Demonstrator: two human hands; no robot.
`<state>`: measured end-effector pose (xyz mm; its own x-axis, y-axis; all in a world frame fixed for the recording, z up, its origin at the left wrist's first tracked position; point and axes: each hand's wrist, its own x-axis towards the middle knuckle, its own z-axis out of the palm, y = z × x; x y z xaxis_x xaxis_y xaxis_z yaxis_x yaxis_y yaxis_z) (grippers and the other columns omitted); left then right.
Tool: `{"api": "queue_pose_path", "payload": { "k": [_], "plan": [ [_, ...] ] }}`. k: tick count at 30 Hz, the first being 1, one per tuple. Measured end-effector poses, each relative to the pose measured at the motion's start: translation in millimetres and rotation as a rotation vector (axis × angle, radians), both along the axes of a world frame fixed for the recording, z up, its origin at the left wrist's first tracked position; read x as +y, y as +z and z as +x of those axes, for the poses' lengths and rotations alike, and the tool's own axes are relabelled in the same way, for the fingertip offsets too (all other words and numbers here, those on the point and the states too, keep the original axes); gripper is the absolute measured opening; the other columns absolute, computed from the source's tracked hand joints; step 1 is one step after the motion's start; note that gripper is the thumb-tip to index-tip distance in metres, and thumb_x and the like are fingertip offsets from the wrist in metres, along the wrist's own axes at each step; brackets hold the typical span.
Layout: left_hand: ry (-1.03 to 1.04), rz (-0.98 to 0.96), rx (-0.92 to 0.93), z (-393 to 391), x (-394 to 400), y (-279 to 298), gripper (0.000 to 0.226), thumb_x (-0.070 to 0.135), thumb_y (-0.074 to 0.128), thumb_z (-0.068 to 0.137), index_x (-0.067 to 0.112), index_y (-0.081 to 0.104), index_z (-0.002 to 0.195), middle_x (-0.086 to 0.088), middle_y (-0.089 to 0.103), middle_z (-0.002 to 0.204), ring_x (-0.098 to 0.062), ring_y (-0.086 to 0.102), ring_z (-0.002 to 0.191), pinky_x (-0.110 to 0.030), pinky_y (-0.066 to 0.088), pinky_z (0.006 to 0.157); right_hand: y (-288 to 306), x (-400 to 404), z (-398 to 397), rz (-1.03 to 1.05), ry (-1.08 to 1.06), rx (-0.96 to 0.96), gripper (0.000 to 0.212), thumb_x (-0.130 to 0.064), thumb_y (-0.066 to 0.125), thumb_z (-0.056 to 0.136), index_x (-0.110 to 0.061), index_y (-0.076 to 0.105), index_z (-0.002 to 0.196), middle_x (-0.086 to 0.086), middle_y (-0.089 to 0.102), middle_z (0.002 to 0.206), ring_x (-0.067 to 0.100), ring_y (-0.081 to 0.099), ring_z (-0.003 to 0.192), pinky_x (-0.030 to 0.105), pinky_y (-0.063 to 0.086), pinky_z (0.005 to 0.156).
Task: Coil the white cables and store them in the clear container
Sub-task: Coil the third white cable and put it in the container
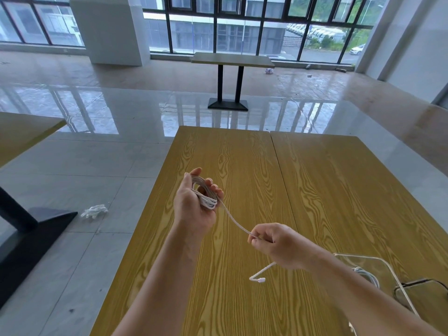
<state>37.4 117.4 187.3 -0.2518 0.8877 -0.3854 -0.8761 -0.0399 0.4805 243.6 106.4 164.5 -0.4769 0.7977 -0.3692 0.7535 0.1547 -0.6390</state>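
two bare forearms reach out over a yellow wood-grain table (242, 166), working a white cable (236, 223) above its surface. left hand (194, 202), palm turned toward the camera, has its fingers curled around a bundle of several loops of the cable, thumb raised above the coil. from the bottom of that coil a single strand runs down and to the right into the right hand (278, 243), which is closed in a pinch on the strand, knuckles up. past the right hand the loose tail drops toward the tabletop and ends in a small white plug (261, 280). at the lower right edge of the table sits the clear container (388, 265), partly hidden behind the right forearm, with another white cable (368, 275) coiled inside it and a dark cord (421, 284) just beside it. on the grey tiled floor to the left lies a crumpled white glove (94, 211), near the black foot of a neighbouring table (24, 134). another table (231, 59) stands by the tall windows.
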Motion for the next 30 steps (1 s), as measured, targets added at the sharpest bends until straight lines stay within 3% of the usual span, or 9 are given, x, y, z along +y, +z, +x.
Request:
{"api": "queue_pose_path", "payload": {
  "k": [8,13,17,23,30],
  "plan": [
    [-0.043,-0.036,0.037,7.5,-3.4,-5.7,0.032,0.036,0.037,0.105,0.015,0.061,0.104,-0.008,0.056,0.078,-0.019,0.053,0.066,-0.033,0.046,0.06,7.6,-3.6,-11.9,0.082,-0.063,0.223,0.025,-0.034,0.053,0.101,-0.02,0.069,0.087,-0.013,0.045,0.056,0.002,0.038,0.048,0.019,0.035,0.046],
    [0.033,-0.089,0.049,-6.9,-0.7,-10.7,0.033,0.036,0.035,0.106,0.014,0.06,0.105,-0.009,0.054,0.079,-0.019,0.051,0.066,-0.031,0.043,0.058,7.4,-11.9,-14.8,0.178,0.067,0.146,0.032,-0.034,0.049,0.103,-0.014,0.066,0.083,-0.011,0.042,0.056,0.004,0.037,0.05,0.022,0.034,0.048],
    [0.023,-0.128,0.207,-13.6,-2.0,-17.1,0.034,0.037,0.036,0.106,0.015,0.062,0.107,-0.007,0.054,0.081,-0.018,0.051,0.069,-0.032,0.044,0.059,9.7,-16.3,-11.9,0.212,0.172,0.028,0.035,-0.034,0.048,0.103,-0.012,0.059,0.078,-0.006,0.045,0.062,0.006,0.037,0.052,0.021,0.035,0.051],
    [-0.186,-0.173,0.571,-3.7,-11.6,-22.0,0.037,0.043,0.033,0.106,0.024,0.065,0.105,-0.003,0.054,0.084,-0.015,0.051,0.075,-0.031,0.044,0.058,27.4,-20.2,-17.6,0.281,0.275,0.1,0.033,-0.025,0.053,0.101,-0.005,0.057,0.075,-0.002,0.046,0.06,0.008,0.039,0.05,0.02,0.034,0.047],
    [-0.544,-0.07,0.747,1.6,-18.9,-27.2,0.043,0.05,0.03,0.105,0.025,0.065,0.113,-0.003,0.057,0.081,-0.014,0.051,0.07,-0.029,0.041,0.061,40.2,-14.3,-21.6,0.386,0.227,0.227,0.02,-0.022,0.056,0.099,-0.016,0.068,0.085,-0.008,0.053,0.057,0.008,0.046,0.049,0.018,0.037,0.048]
  ]
}}
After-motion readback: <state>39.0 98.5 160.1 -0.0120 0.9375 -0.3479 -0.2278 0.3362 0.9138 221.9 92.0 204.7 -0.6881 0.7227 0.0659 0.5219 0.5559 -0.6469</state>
